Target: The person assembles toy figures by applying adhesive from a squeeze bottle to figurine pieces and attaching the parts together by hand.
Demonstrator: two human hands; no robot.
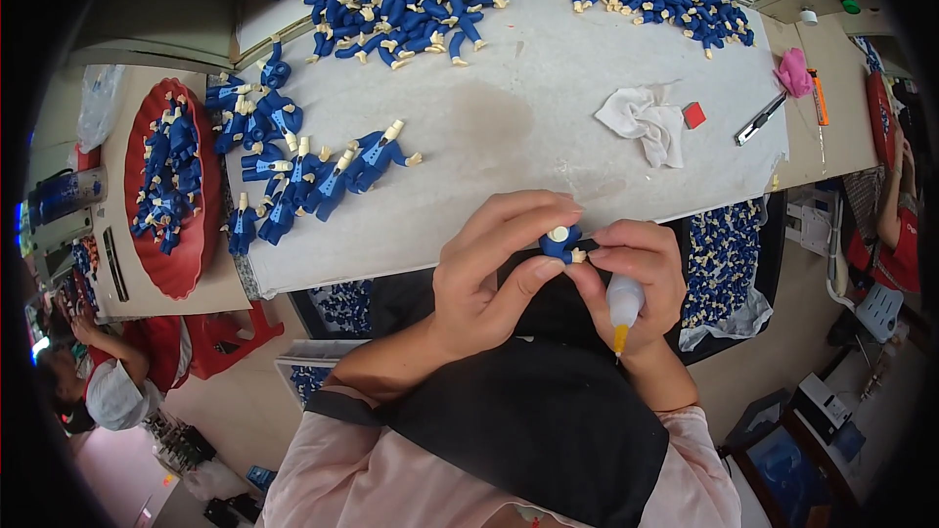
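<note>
Just beyond the table's near edge, my left hand (479, 279) pinches a small blue figurine (556, 246) between thumb and fingers. A round cream neck shows at its top, and a bent blue arm ends in a cream hand. My right hand (650, 264) is closed too, its thumb and forefinger at the figurine's arm. Tucked in the same hand is a white squeeze bottle (625, 298), its amber needle tip pointing down towards me. The fingers partly hide the figurine. Several joined blue figurine bodies (333, 181) with cream necks lie at the table's left.
Heaps of loose blue arms (401, 5) cover the table's far side. A red scalloped tray (205, 254) of figurines stands left. Right lie a white cloth (646, 122), a red block (693, 115) and a utility knife (760, 119). A bin of blue parts (722, 264) stands beside my right arm.
</note>
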